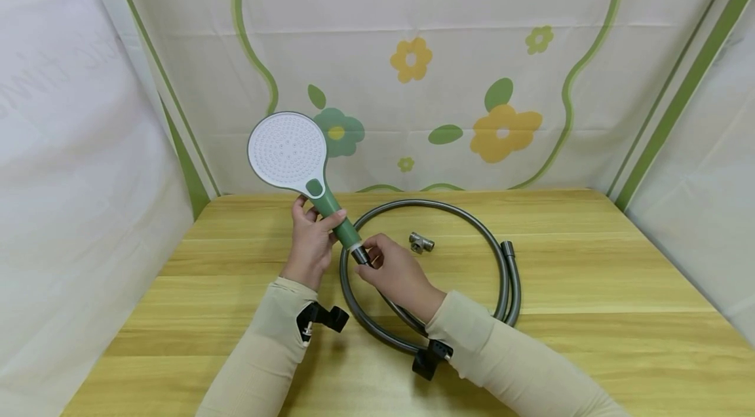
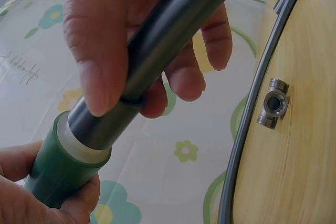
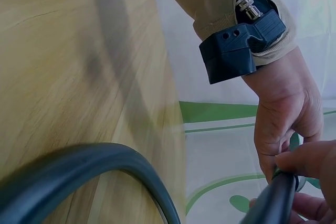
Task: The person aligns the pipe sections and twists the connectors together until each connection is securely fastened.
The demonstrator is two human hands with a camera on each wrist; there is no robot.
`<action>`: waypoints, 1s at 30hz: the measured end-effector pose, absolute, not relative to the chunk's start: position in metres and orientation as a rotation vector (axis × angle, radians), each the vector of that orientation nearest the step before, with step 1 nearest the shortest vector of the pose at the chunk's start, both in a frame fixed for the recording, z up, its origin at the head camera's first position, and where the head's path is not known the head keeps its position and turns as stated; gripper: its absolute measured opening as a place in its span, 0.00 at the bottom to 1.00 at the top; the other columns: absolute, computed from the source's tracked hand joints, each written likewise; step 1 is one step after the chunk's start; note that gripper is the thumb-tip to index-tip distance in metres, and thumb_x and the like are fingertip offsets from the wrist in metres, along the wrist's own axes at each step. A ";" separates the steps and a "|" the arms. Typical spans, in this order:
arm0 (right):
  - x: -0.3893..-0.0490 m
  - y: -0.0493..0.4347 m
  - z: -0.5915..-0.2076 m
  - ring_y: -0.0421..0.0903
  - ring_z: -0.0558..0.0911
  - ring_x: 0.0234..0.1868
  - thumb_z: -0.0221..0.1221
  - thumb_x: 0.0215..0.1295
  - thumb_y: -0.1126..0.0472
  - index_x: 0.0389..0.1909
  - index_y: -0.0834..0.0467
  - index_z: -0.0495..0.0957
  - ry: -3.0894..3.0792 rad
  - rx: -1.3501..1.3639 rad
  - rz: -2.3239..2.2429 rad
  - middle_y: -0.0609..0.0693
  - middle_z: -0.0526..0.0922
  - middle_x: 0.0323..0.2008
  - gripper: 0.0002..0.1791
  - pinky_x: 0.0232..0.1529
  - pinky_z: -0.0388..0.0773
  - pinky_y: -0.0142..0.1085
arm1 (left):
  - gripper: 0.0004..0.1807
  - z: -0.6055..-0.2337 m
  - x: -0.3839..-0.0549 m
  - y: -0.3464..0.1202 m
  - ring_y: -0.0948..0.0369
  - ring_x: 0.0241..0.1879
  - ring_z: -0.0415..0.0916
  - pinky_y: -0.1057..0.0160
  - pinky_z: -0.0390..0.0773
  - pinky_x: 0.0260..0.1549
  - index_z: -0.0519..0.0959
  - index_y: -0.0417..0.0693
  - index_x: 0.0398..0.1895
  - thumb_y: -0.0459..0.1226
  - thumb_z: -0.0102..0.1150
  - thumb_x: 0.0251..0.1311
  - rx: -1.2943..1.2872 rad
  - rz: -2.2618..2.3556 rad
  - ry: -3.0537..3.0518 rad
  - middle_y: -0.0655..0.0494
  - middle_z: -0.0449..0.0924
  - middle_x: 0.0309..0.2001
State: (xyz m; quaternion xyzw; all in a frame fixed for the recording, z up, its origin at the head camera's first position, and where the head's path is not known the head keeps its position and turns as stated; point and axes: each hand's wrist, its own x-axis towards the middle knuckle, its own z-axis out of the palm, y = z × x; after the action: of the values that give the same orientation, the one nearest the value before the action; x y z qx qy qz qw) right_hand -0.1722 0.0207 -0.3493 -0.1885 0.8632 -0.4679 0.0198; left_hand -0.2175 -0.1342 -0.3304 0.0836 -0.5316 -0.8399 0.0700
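Note:
A green shower head [image 1: 287, 151] with a white spray face is raised over the table, tilted with its face toward the head camera. My left hand [image 1: 310, 240] grips its green handle [image 2: 68, 174]. At the lower end of that handle, my right hand [image 1: 398, 273] pinches the dark end nut [image 2: 105, 124] of a grey shower hose between thumb and fingers. The nut meets the pale collar [image 2: 81, 150] at the handle's end, roughly in line with it. From the nut the hose [image 3: 273, 203] runs down toward the table.
The rest of the hose [image 1: 425, 202] lies in a large loop on the wooden table [image 1: 590, 286], its other end fitting [image 1: 508, 248] at the right. Inside the loop sits a small metal tee valve [image 1: 421, 243]. A flowered cloth [image 1: 354, 63] rises behind the table.

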 end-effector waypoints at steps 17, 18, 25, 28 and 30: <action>-0.174 0.021 -0.350 0.44 0.76 0.33 0.61 0.65 0.61 0.49 0.59 0.75 2.578 -0.558 -1.540 0.50 0.78 0.36 0.14 0.31 0.75 0.36 | 0.47 -0.329 -0.215 -0.134 0.54 0.51 0.68 0.57 0.74 0.49 0.43 0.59 0.73 0.20 0.56 0.59 0.255 -2.541 -1.597 0.48 0.62 0.61; -0.174 0.021 -0.350 0.44 0.76 0.33 0.60 0.65 0.61 0.50 0.60 0.76 2.574 -0.555 -1.542 0.50 0.78 0.36 0.14 0.31 0.76 0.35 | 0.48 -0.329 -0.215 -0.134 0.54 0.51 0.68 0.57 0.74 0.49 0.43 0.59 0.73 0.20 0.56 0.59 0.255 -2.541 -1.597 0.48 0.62 0.61; -0.174 0.020 -0.348 0.44 0.77 0.34 0.59 0.66 0.61 0.50 0.61 0.77 2.553 -0.546 -1.553 0.50 0.79 0.35 0.14 0.32 0.76 0.35 | 0.47 -0.329 -0.215 -0.134 0.54 0.51 0.69 0.57 0.75 0.48 0.43 0.60 0.72 0.21 0.57 0.59 0.250 -2.548 -1.585 0.48 0.62 0.60; -0.174 0.021 -0.347 0.44 0.77 0.35 0.59 0.66 0.61 0.50 0.61 0.77 2.540 -0.546 -1.555 0.49 0.80 0.36 0.14 0.34 0.76 0.36 | 0.47 -0.329 -0.216 -0.134 0.54 0.50 0.68 0.57 0.75 0.48 0.43 0.59 0.72 0.21 0.57 0.59 0.240 -2.545 -1.584 0.48 0.62 0.60; -0.174 0.022 -0.347 0.43 0.77 0.35 0.58 0.67 0.61 0.51 0.61 0.77 2.526 -0.545 -1.559 0.49 0.80 0.36 0.14 0.34 0.76 0.36 | 0.47 -0.329 -0.216 -0.134 0.53 0.50 0.68 0.57 0.75 0.47 0.42 0.58 0.73 0.21 0.56 0.60 0.234 -2.542 -1.586 0.48 0.61 0.60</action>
State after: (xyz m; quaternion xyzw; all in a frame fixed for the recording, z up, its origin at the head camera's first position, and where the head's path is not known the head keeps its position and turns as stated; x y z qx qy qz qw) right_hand -0.1740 0.0218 -0.3473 -0.1804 0.8354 -0.5155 0.0617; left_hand -0.2159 -0.1340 -0.3295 0.0776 -0.5266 -0.8438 0.0681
